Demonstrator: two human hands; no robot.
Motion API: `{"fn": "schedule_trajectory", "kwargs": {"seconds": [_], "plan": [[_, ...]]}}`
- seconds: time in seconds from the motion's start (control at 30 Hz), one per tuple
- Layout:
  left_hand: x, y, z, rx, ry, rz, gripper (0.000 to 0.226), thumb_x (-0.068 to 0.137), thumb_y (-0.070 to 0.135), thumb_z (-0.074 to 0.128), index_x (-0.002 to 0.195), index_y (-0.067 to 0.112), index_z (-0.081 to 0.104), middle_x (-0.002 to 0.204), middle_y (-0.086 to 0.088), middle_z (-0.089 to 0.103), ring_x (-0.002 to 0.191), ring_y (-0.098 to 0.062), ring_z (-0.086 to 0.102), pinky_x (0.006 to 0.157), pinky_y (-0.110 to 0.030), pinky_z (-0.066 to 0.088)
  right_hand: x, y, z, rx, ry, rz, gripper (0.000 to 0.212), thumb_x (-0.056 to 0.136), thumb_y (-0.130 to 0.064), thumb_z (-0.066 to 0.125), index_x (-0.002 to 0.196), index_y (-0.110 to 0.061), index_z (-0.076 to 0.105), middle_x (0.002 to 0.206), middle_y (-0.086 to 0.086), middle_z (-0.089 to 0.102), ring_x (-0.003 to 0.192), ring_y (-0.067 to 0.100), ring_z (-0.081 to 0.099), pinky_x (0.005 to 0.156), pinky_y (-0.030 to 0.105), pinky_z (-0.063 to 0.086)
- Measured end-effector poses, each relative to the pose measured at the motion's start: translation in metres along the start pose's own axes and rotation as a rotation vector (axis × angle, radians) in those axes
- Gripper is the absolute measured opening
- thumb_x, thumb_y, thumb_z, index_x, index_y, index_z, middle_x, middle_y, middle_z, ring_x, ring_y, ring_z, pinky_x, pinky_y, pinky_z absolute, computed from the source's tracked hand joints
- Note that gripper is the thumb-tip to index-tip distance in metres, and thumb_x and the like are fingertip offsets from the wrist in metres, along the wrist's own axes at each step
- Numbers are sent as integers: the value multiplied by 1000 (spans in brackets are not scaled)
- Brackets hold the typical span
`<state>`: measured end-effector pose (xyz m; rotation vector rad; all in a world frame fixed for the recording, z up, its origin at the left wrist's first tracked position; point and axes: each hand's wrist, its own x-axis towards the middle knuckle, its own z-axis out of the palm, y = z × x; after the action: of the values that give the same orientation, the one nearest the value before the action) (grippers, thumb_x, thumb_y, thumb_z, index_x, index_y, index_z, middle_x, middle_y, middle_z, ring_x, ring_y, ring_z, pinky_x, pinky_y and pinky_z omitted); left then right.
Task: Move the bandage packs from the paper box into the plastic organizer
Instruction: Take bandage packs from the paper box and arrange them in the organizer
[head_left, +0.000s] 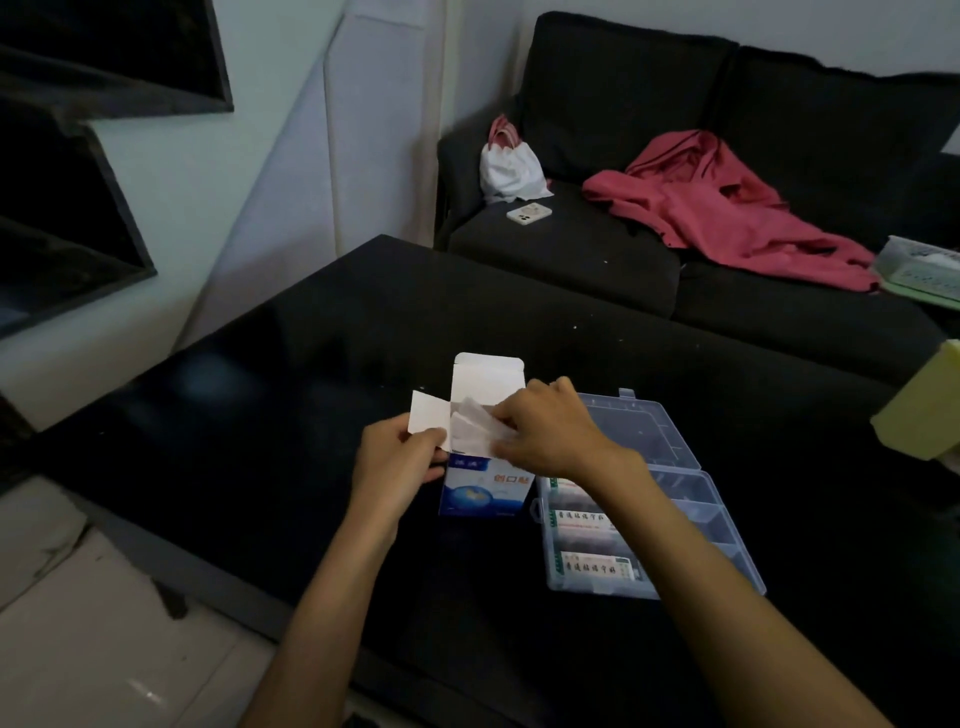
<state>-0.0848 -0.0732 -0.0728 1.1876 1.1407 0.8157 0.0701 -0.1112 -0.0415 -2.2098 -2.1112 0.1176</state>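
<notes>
While the left hand grips the paper box by its side, top flaps open, the right hand pinches white bandage packs sticking out of the box mouth. Box stands upright on the black table, just left of the plastic organizer, lid open, printed packs in its near compartments. Farther back: dark sofa with a phone, white bag, red garment.
</notes>
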Motion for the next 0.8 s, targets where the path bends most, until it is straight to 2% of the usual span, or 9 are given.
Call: {"fn": "schedule_trajectory", "kwargs": {"seconds": [0.1, 0.2, 0.27, 0.33, 0.47, 0.57, 0.63, 0.7, 0.8], "plan": [[2, -1, 1, 18, 23, 17, 18, 92, 7, 54, 104, 16, 64, 85, 1, 66, 76, -9, 62, 66, -24, 52, 6, 0, 0, -52, 40, 2, 28, 91, -33, 55, 116, -22, 62, 102, 1, 54, 105, 20, 44, 85, 32, 25], [5, -1, 0, 18, 49, 42, 16, 92, 8, 54, 99, 20, 62, 83, 3, 66, 76, -8, 62, 65, -24, 50, 5, 5, -6, 57, 237, 15, 25, 94, -29, 51, 114, -19, 63, 98, -2, 52, 106, 15, 42, 93, 30, 25], [8, -2, -1, 17, 71, 66, 15, 92, 9, 54, 97, 21, 61, 82, 4, 66, 77, -8, 62, 66, -25, 50, 2, 5, -11, 276, 347, 48, 19, 94, -26, 53, 104, -17, 65, 90, -6, 54, 96, 8, 49, 87, 22, 37], [10, -4, 0, 35, 74, 76, 13, 92, 10, 55, 98, 18, 63, 81, 3, 66, 76, -9, 63, 67, -26, 50, -3, 2, -15, 569, 374, 111, 16, 94, -23, 54, 103, -15, 65, 88, -12, 57, 83, 0, 55, 67, 11, 45], [13, -7, 3, 68, 104, 97, 13, 92, 18, 60, 104, 21, 63, 92, 5, 68, 85, -13, 65, 77, -34, 54, -17, 0, -23, 996, 401, 250, 21, 93, -22, 55, 112, -15, 62, 94, -14, 60, 81, -3, 59, 58, 11, 49], [6, -1, 6, 313, 331, 289, 43, 87, 37, 64, 125, 22, 51, 106, 14, 52, 96, -7, 55, 83, -31, 47, -42, 6, -20, 1222, 416, 342, 16, 92, -22, 57, 107, -22, 60, 93, -14, 63, 83, 2, 63, 61, 13, 52], [-13, 11, 13, 349, 493, 537, 35, 89, 41, 58, 118, 22, 52, 103, 14, 51, 89, -5, 52, 74, -21, 43, -64, 14, -12, 1262, 436, 390, 15, 91, -23, 58, 106, -25, 60, 97, -10, 67, 88, 8, 66, 67, 19, 55], [-32, 17, 26, 292, 394, 630, 13, 94, 36, 50, 95, 25, 54, 85, 14, 56, 73, -2, 55, 61, -14, 43, -86, 22, -4, 1252, 445, 414, 14, 91, -23, 59, 105, -22, 62, 96, -5, 70, 86, 9, 68, 67, 20, 55], [-45, 4, 52, 210, -32, 365, 38, 100, 32, 38, 75, 21, 64, 66, 7, 60, 51, -1, 54, 50, -16, 43, -113, 33, 6, 1127, 454, 403, 7, 91, -21, 59, 94, -21, 64, 86, -3, 71, 79, 6, 68, 63, 17, 54]]}}
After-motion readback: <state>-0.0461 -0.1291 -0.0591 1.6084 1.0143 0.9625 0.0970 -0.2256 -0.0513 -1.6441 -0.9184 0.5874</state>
